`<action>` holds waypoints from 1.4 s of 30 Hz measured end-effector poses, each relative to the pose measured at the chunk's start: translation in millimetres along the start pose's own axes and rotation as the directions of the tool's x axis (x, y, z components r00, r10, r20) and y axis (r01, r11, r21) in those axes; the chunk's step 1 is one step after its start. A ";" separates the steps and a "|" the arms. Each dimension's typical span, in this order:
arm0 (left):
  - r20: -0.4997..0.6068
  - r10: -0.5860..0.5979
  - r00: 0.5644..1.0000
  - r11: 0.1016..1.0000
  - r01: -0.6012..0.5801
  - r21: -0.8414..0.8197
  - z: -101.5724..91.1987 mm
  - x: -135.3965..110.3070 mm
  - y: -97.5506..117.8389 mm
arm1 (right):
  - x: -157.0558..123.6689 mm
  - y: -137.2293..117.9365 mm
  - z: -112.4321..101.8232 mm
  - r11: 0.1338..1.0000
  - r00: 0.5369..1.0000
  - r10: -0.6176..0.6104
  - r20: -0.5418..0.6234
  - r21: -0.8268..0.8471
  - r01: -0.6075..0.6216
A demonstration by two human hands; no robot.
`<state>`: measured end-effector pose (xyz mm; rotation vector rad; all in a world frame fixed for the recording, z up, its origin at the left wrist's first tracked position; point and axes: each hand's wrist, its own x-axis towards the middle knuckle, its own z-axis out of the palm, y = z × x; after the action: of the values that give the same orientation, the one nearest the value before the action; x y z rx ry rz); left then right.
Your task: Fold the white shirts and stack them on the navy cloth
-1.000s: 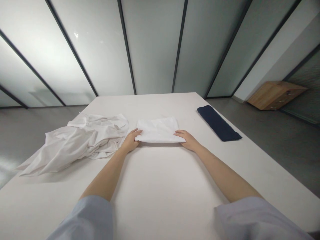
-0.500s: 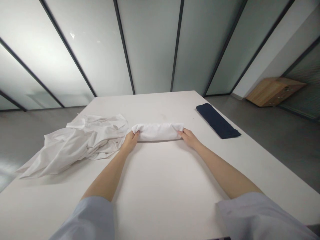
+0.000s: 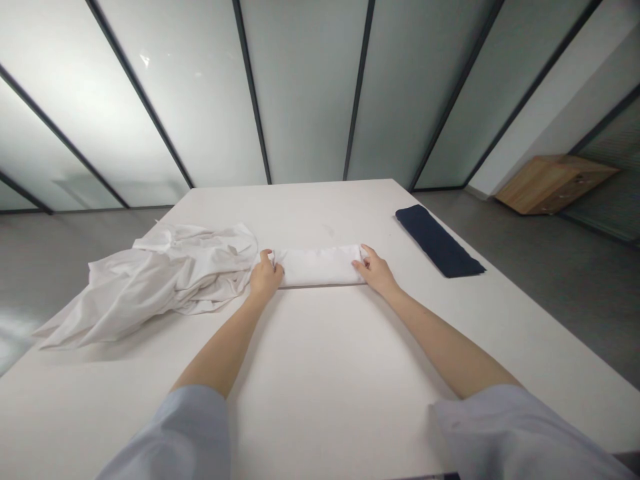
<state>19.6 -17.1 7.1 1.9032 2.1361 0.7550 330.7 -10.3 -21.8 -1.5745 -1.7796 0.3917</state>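
Note:
A white cloth folded into a long narrow strip (image 3: 320,266) lies flat on the white table (image 3: 320,373). My left hand (image 3: 265,278) pinches the strip's left end, and my right hand (image 3: 375,270) holds its right end between thumb and fingers. Just left of my left hand, a crumpled white garment (image 3: 165,277) lies in a loose heap, nearly touching the strip. To the right of my right hand lies a folded navy cloth (image 3: 437,240), apart from both hands.
The heap hangs over the table's left edge onto a grey floor. Frosted glass panels with dark frames stand behind the table. A low wooden cabinet (image 3: 556,185) stands on the floor at the far right.
The white cloth has gone from a wide folded square to a narrow strip. My hands now sit at its two ends, and the strip lies flatter than half a second ago.

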 end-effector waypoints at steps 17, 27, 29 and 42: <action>0.113 0.505 0.856 0.833 -0.518 0.197 -2.9 -14.6 48.7 | -0.8 -44.9 -0.7 0.866 0.922 -0.359 0.142 -0.318 0.386; 0.286 0.357 0.889 0.887 -0.419 0.194 27.7 6.3 38.1 | 24.6 -44.8 39.1 0.889 0.948 -0.125 0.294 -0.390 0.238; 0.296 0.322 0.900 0.893 -0.392 0.221 25.8 7.8 34.4 | 22.9 -45.5 38.8 0.876 0.947 -0.115 0.301 -0.418 0.239; -0.225 0.062 0.972 0.909 -0.148 -0.390 22.0 19.2 -28.5 | 5.7 -72.7 17.4 0.803 0.953 0.071 0.295 -0.584 0.121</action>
<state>1.6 5.5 -21.6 1.7865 1.8012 1.3560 265.6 -16.1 14.9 -1.9963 -2.3184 0.0439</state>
